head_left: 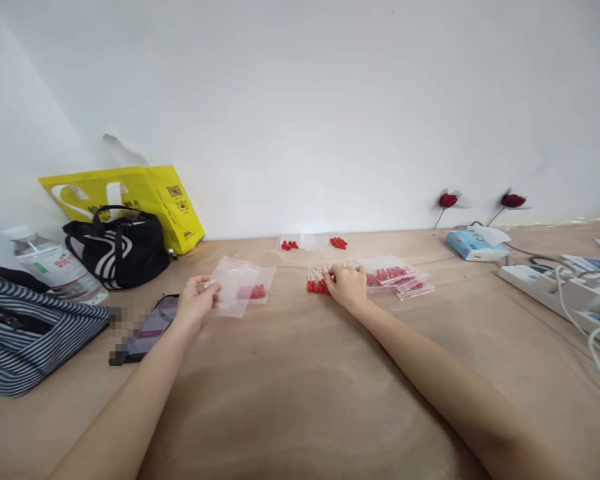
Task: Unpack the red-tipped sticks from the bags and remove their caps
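My left hand (199, 300) pinches the edge of a clear plastic bag (233, 287), held a little above the table. Partly behind that bag lies another clear bag with red pieces (258, 291) in it. My right hand (347, 285) is closed, fingertips down on the right end of a row of red-tipped sticks (316, 287). Their pale, thin stems point away from me. Exactly how many sticks the fingers grip is hidden. Just right of this hand, overlapping clear bags (395, 275) hold more red-tipped pieces.
By the wall lies clear packaging with two red clusters (339, 243). At left are a phone (153, 327), striped bag (35, 333), bottle (55, 263), black pouch (130, 250) and yellow bag (180, 220). At right: a tissue pack (473, 247), power strip (555, 293) and cables.
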Demonstrator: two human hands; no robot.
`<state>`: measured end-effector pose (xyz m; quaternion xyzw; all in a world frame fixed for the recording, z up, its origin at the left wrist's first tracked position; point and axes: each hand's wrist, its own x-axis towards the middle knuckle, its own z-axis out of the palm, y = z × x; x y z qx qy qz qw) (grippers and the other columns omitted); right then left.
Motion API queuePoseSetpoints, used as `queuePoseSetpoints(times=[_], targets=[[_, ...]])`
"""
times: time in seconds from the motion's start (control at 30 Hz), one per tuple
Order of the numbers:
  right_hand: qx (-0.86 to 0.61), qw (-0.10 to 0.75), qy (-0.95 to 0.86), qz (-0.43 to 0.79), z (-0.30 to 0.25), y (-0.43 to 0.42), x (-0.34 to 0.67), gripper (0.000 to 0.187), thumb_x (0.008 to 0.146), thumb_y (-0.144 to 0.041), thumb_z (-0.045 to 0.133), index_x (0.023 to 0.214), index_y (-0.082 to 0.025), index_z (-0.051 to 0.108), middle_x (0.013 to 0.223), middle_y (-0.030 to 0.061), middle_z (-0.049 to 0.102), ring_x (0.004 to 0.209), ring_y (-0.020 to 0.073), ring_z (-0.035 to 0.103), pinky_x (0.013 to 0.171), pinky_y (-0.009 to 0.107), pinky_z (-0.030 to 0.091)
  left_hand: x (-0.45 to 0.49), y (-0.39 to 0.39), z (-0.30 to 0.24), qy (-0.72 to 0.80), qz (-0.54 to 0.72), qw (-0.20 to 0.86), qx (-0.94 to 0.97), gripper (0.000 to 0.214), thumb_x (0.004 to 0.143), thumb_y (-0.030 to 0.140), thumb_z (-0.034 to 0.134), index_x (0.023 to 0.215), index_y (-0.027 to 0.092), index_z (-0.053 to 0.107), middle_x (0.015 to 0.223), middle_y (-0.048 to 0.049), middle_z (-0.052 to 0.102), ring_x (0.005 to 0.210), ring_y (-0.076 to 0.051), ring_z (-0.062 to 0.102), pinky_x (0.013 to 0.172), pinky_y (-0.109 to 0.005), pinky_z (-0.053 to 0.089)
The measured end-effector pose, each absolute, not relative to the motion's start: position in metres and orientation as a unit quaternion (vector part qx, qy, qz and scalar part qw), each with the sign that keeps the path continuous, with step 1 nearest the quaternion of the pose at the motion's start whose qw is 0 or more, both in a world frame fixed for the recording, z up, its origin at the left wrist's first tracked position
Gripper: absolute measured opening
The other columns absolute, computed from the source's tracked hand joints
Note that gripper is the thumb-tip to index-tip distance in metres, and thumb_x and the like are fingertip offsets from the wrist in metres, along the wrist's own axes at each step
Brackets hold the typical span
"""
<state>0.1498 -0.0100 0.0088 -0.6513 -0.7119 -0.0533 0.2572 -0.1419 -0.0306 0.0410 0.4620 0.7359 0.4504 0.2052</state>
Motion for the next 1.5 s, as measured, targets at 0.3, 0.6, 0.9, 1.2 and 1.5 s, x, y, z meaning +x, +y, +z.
queuePoseSetpoints(times=[0.3, 0.6, 0.9, 1.2, 1.5], targets=[[-0.628, 0.288, -0.72, -0.065, 0.012, -0.012, 0.146, 0.028, 0.084, -0.03, 0.038, 0.076, -0.018, 0.063, 0.082, 0.0072, 0.065, 0.08, 0.0191, 0.056, 0.074, 0.035, 0.021, -0.168, -0.027, 0.028, 0.796, 0.257, -0.086, 0.541, 0.033, 0.073, 0.028, 0.047, 0.104, 0.016, 0.051, 0.106, -0.0135, 0.055, 0.106, -0.032, 0.047, 0.088, -0.043, 0.037], [-0.396, 0.185, -0.897, -0.072, 0.006, -0.033, 0.064, 0.022, 0.079, -0.028, 0.045, 0.087, -0.016, 0.061, 0.085, 0.0082, 0.062, 0.082, 0.0199, 0.051, 0.07, 0.034, 0.028, -0.156, -0.019, 0.0, 0.715, 0.163, -0.027, 0.679, 0.045, 0.085, 0.036, 0.023, 0.112, 0.016, 0.053, 0.121, -0.0063, 0.052, 0.115, -0.019, 0.044, 0.097, -0.031, 0.032], [-0.308, 0.185, -0.922, -0.146, 0.006, -0.015, 0.04, 0.022, 0.083, -0.013, 0.04, 0.081, -0.013, 0.062, 0.083, 0.0075, 0.061, 0.081, 0.0198, 0.047, 0.071, 0.036, 0.028, -0.157, -0.018, -0.003, 0.718, 0.13, -0.026, 0.684, 0.046, 0.086, 0.04, 0.023, 0.114, 0.018, 0.053, 0.124, -0.0074, 0.05, 0.115, -0.021, 0.043, 0.096, -0.033, 0.031], [-0.276, 0.249, -0.916, -0.153, -0.01, -0.078, 0.144, 0.025, 0.084, -0.017, 0.041, 0.066, -0.016, 0.058, 0.065, 0.0033, 0.057, 0.07, 0.0145, 0.042, 0.067, 0.033, 0.021, -0.144, -0.026, 0.003, 0.734, 0.125, -0.085, 0.663, 0.034, 0.082, 0.039, 0.037, 0.103, 0.022, 0.058, 0.116, -0.0081, 0.053, 0.108, -0.025, 0.046, 0.093, -0.042, 0.029], [-0.531, 0.344, -0.773, -0.043, 0.002, -0.066, 0.181, 0.027, 0.081, -0.039, 0.048, 0.068, -0.018, 0.06, 0.066, 0.0009, 0.061, 0.068, 0.0129, 0.05, 0.068, 0.03, 0.02, -0.079, -0.063, 0.018, 0.495, 0.293, -0.068, 0.815, 0.024, 0.082, 0.033, 0.041, 0.08, 0.018, 0.059, 0.094, -0.007, 0.059, 0.092, -0.019, 0.053, 0.085, -0.035, 0.039]])
